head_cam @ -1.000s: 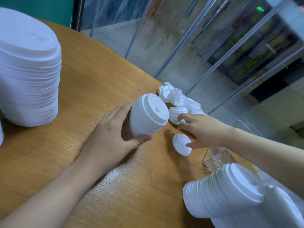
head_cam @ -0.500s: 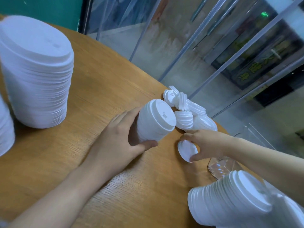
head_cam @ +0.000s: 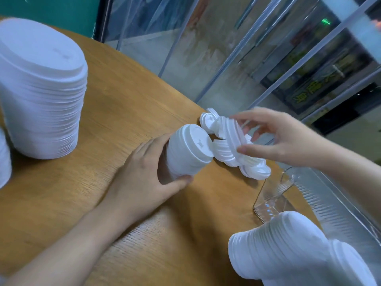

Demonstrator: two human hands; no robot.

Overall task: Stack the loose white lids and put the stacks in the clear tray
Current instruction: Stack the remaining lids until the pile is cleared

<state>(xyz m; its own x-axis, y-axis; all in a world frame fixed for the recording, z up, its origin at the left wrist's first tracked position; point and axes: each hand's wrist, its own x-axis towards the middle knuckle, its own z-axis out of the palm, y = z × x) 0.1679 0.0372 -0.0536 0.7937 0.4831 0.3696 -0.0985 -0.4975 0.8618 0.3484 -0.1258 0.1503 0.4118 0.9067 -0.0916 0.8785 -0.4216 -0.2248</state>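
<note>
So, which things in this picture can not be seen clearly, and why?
- Lid in the right hand: motion blur in the head view; one lid or several, cannot tell.
- Small stack in the left hand: its base is behind the palm.
- Clear tray: mostly covered by a leaning stack and cut by the right edge.
- Big stack: cut by the left edge.

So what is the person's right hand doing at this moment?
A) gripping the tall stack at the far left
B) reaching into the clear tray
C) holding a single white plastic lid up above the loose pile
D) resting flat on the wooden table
C: the right hand pinches one white plastic lid between thumb and fingers, raised over the loose pile of lids.
</note>
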